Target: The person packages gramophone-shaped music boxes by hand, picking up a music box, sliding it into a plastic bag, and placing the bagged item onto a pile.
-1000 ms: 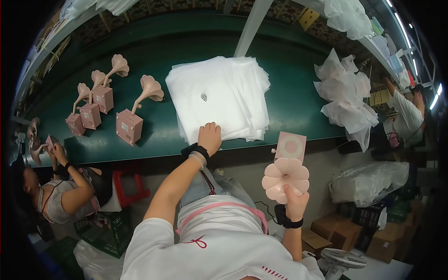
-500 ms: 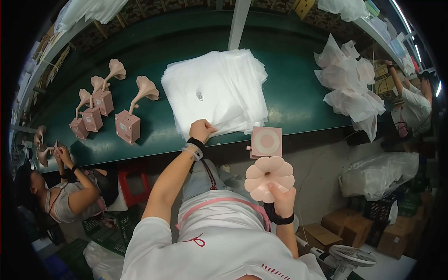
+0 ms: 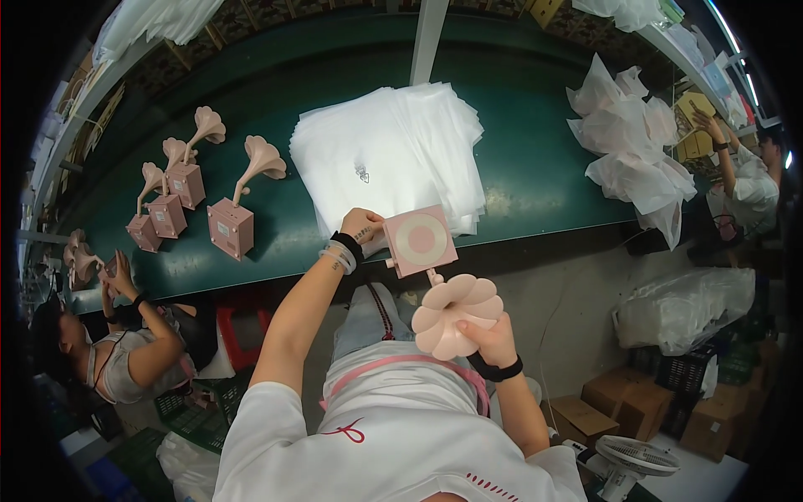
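My right hand (image 3: pixel 493 341) is closed round the flower-shaped horn of a pink miniature gramophone (image 3: pixel 452 303), thumb on the horn's front. Its square box body, with a pale ring on the face, points toward the table and overlaps the near edge of a stack of white translucent bags (image 3: pixel 381 138). At that same edge my left hand (image 3: pixel 360 226) pinches the border of a bag; the fingertips are partly hidden beside the gramophone's box. Several more pink gramophones (image 3: pixel 230 227) stand on the table to the left.
The green table (image 3: pixel 535 167) carries a pile of bagged pink items (image 3: pixel 623 134) at right. A metal post (image 3: pixel 428 42) rises behind the stack. One co-worker (image 3: pixel 134 351) sits at left, another (image 3: pixel 749 184) is at far right. Cartons (image 3: pixel 627 402) and a fan (image 3: pixel 636 456) are at lower right.
My right hand has brought the gramophone left and slightly up, so its box now reaches the bag stack beside my left hand. The left hand stays at the bag edge.
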{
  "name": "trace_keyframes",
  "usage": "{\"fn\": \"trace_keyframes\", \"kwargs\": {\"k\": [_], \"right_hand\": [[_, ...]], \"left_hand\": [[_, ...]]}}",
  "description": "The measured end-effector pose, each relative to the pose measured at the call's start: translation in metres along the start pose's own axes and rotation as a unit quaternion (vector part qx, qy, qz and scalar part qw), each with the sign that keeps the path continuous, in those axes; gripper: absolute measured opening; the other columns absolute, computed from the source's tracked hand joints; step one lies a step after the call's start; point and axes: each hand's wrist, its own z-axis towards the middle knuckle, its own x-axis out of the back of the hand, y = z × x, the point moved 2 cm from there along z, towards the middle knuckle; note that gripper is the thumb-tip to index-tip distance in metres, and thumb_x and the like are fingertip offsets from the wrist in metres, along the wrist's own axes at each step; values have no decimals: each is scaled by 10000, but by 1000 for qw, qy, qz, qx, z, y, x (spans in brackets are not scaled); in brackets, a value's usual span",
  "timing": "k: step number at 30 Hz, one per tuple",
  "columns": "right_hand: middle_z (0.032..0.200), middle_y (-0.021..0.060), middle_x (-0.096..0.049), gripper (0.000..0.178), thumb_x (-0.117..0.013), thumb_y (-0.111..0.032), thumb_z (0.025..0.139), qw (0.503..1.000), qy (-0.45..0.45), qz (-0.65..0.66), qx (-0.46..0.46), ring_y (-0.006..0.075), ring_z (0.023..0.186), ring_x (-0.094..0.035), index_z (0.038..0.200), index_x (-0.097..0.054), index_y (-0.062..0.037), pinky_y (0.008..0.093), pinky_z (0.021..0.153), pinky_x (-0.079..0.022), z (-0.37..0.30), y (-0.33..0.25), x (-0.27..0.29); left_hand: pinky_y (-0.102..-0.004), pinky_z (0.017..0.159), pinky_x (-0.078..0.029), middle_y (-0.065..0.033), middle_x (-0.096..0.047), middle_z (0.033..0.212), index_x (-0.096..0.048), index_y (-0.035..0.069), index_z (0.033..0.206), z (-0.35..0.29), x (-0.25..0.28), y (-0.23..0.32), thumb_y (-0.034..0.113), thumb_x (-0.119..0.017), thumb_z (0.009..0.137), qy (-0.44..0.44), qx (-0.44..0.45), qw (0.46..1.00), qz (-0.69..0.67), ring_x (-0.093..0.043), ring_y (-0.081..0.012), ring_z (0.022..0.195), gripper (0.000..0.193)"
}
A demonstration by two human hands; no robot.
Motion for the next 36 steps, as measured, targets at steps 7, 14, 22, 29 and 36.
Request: {"fn": "trace_keyframes", "kwargs": {"k": [7,14,22,29,36], "right_hand": [[1039,108,-638,293,-640,-71,790,928,-111,-352,-39,205,920,-629,1056,-593,43,325,803,-498,15,5,0],[997,101,-649,239,-613,-71,806,941,-156,-300,-1,216,876,-640,1015,-609,45,324,761,-507,44,-18,-7],[1063,119,-625,288,-606,-19,795,991,-2,133,-30,216,941,-617,1071,-581,60,325,813,-494,66,5,-5],[1091,131,-608,371,-625,-2,780,892,-213,-399,-9,211,973,-604,1136,-539,60,323,847,-484,80,0,-13],[1144,147,-569,500,-591,-35,787,995,-52,81,25,251,1028,-585,1259,-435,25,363,884,-481,75,7,3]], "left_hand": [[-279,587,-482,-62,-672,714,-698,35,796,-18,13,31,197,-691,759,154,-117,981,16,-608,-146,605,166],[-322,559,-472,-83,-617,698,-701,86,821,-53,19,65,193,-687,763,220,-280,915,188,-593,-226,602,123],[-318,532,-446,-82,-554,655,-708,112,888,-82,28,72,141,-652,779,218,-367,884,192,-571,-235,586,126],[-264,543,-428,-57,-617,711,-678,48,960,-89,1,108,97,-629,815,65,-358,927,87,-540,-130,578,161],[-257,756,-464,-88,-603,936,-472,13,1251,-167,23,58,128,-626,845,-35,-131,969,-208,-580,-159,851,449]]}}
